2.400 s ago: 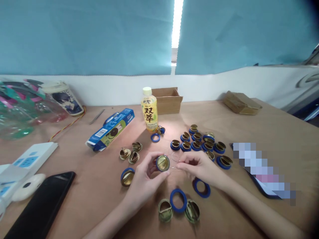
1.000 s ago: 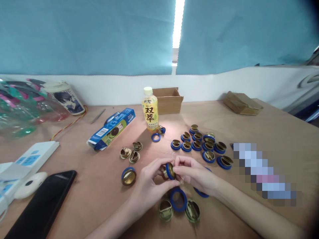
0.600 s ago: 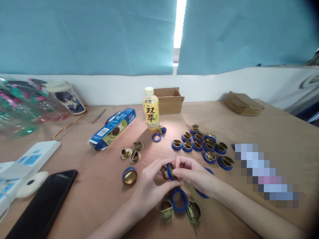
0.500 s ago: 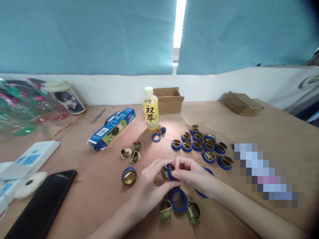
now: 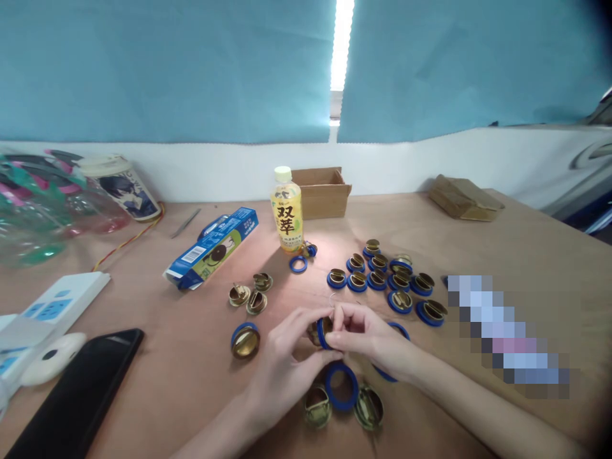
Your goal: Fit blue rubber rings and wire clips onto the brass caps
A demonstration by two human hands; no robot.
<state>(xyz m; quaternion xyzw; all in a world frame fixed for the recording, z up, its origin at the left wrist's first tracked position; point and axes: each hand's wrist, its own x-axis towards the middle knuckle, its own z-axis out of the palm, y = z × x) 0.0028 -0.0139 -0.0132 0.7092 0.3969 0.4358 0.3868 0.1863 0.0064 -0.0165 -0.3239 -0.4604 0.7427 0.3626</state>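
My left hand (image 5: 287, 352) and my right hand (image 5: 370, 333) meet over the table, both closed on one brass-coloured round piece with a blue ring (image 5: 323, 334). The left fingers grip its rim from above and below, while my right thumb and fingertips press its right side, hiding part of it. Just below lies a loose blue ring (image 5: 342, 406) between two brass-coloured round pieces (image 5: 369, 408). Another blue ring (image 5: 399, 330) is partly covered by my right hand. To the left sits a brass-coloured piece in a blue ring (image 5: 245, 342).
Several ringed brass pieces (image 5: 400, 301) stand right of centre. Three ringless ones (image 5: 257, 302) lie left. Behind are a yellow drink bottle (image 5: 287, 220), a cardboard box (image 5: 322, 197) and a blue carton (image 5: 213, 248). A black phone (image 5: 79, 395) and white power strip (image 5: 60, 306) lie left.
Both hands stay on the ringed piece, with the right fingertips shifted slightly across it. The whole view has moved a little; the things on the table keep their places.
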